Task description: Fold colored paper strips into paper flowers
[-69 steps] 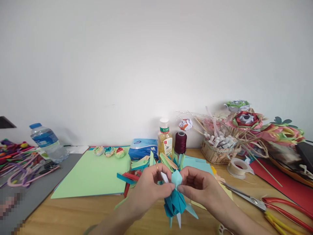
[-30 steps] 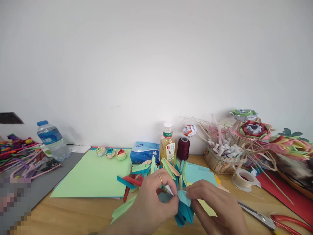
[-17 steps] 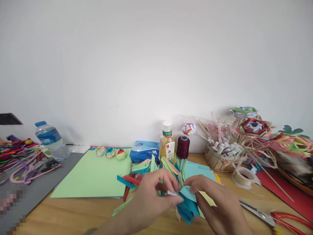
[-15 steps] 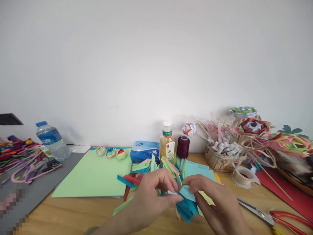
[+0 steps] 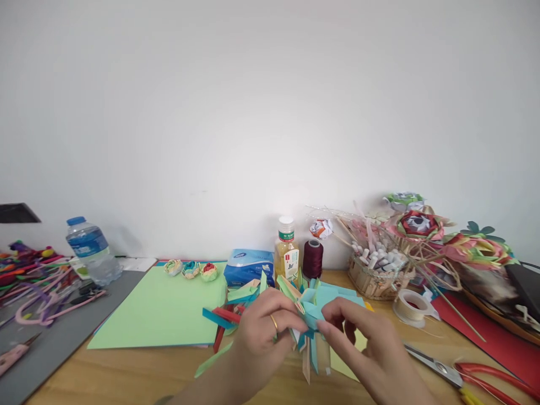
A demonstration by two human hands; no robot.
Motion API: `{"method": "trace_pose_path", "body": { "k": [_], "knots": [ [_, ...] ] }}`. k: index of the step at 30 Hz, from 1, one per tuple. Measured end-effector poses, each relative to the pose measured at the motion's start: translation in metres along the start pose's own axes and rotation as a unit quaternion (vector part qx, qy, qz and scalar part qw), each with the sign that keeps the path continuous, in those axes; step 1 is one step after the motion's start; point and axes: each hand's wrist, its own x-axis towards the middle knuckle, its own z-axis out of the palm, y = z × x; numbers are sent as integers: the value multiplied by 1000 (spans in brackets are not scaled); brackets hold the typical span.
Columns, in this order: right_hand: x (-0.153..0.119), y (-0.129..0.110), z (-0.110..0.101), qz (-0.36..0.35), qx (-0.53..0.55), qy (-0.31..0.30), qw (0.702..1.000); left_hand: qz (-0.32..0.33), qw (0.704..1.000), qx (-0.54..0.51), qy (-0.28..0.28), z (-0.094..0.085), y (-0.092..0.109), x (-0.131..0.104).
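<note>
A bundle of folded paper (image 5: 311, 314), light blue with darker blue and peach strips, is between my hands above the wooden table. My left hand (image 5: 262, 329), with a ring on one finger, is closed around its left side; its fingertips partly hide the paper. My right hand (image 5: 371, 340) pinches the bundle's right edge with thumb and forefinger. Peach and blue strips point down below the fingers. Behind my left hand lie loose folded strips (image 5: 225, 315) in red, blue and green.
Green paper sheets (image 5: 156, 315) lie left, bearing three small paper flowers (image 5: 190, 270). Behind stand a tissue pack (image 5: 248, 267), a drink bottle (image 5: 287, 253) and a thread spool (image 5: 313, 260). To the right are a basket (image 5: 375, 281), tape roll (image 5: 413, 308) and scissors (image 5: 439, 368).
The paper bundle has been turned, so the dark blue folds that hung below now show less and peach and light blue strips point down. The view has shifted slightly.
</note>
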Motion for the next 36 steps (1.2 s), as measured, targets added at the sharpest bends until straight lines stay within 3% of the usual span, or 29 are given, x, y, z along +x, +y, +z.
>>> {"method": "trace_pose_path", "body": {
  "k": [3, 6, 9, 12, 14, 17, 20, 23, 25, 29, 36],
  "knots": [
    [1, 0, 2, 73, 53, -54, 994, 27, 1000, -6, 9, 1, 1, -3],
    [3, 3, 3, 110, 109, -79, 985, -102, 992, -77, 9, 1, 3, -6],
    [4, 4, 3, 127, 135, -98, 978, -258, 953, -161, -8, 1, 5, -6],
    [2, 5, 5, 125, 121, -104, 979, -318, 926, -195, -56, 0, 6, -1],
    [0, 5, 8, 116, 88, -100, 984, -338, 921, -187, -50, 1, 6, 1],
    [-4, 6, 11, 110, 29, -89, 990, -332, 931, -148, 10, 6, 3, 0],
    [-7, 4, 15, 131, 22, -86, 987, -253, 961, -89, 64, 12, -2, -7],
    [-9, -2, 18, 182, 106, -101, 972, -157, 980, -54, 107, 17, -5, -14],
    [-10, -7, 20, 220, 180, -105, 953, -126, 982, -44, 130, 20, -6, -17],
    [-11, -13, 23, 255, 258, -85, 928, -144, 974, -66, 164, 23, -5, -18],
    [-12, -15, 20, 242, 238, -55, 939, -219, 945, -143, 196, 22, -1, -12]
  ]
}}
